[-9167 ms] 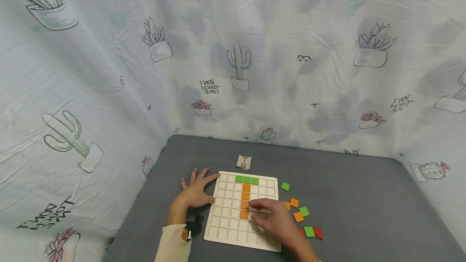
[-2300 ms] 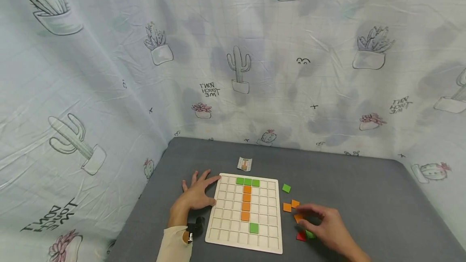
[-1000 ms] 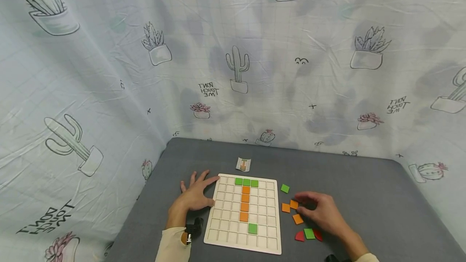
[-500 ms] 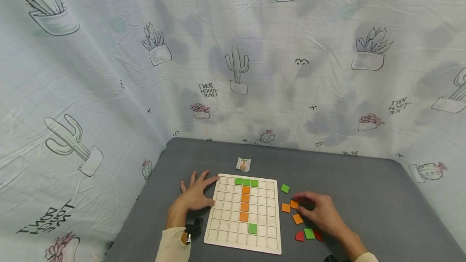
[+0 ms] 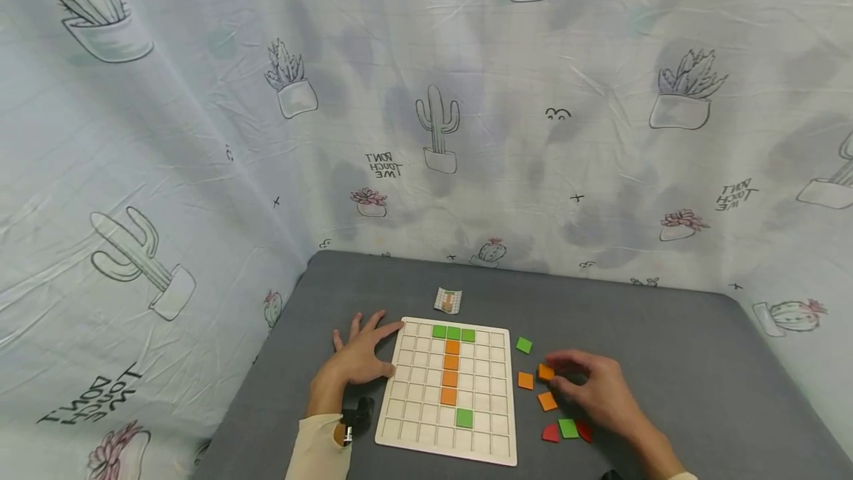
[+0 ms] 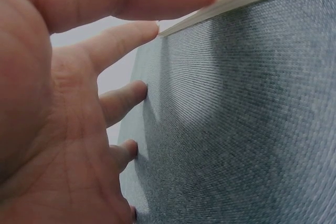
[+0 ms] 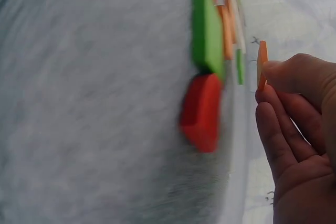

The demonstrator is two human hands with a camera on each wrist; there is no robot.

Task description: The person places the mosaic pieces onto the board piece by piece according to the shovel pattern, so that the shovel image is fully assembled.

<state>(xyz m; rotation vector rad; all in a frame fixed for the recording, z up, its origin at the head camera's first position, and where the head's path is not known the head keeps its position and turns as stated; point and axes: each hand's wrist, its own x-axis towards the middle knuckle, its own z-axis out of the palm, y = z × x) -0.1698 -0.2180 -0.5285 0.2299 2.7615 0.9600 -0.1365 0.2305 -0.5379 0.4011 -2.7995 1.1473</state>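
Note:
My left hand (image 5: 360,356) lies spread beside the pale gridded board (image 5: 489,421), its thumb and index fingertip touching the board's left edge. In the left wrist view, the left hand's fingers (image 6: 123,103) are extended over grey cloth. Between thumb and fingers, my right hand (image 5: 596,391) pinches an orange square tile (image 7: 262,64), raised off the table in the right wrist view. On the board, three green tiles (image 5: 454,333) form a row, with a column of several orange tiles (image 5: 450,378) under the middle one. Another green tile (image 5: 464,418) sits lower, one column to the right.
Right of the board lie two loose orange tiles (image 5: 525,381), a green tile (image 5: 524,345) and another green tile (image 5: 569,428) between two red curved-edge pieces (image 5: 550,433). A small printed grid card (image 5: 449,301) is behind the board. Patterned cloth (image 5: 506,132) hangs behind the grey table (image 5: 640,332).
Since the oldest frame, the lower green tile has appeared on the board and my right hand has moved to the loose pieces. It now draws an orange tile away from its neighbour. My left hand stays put.

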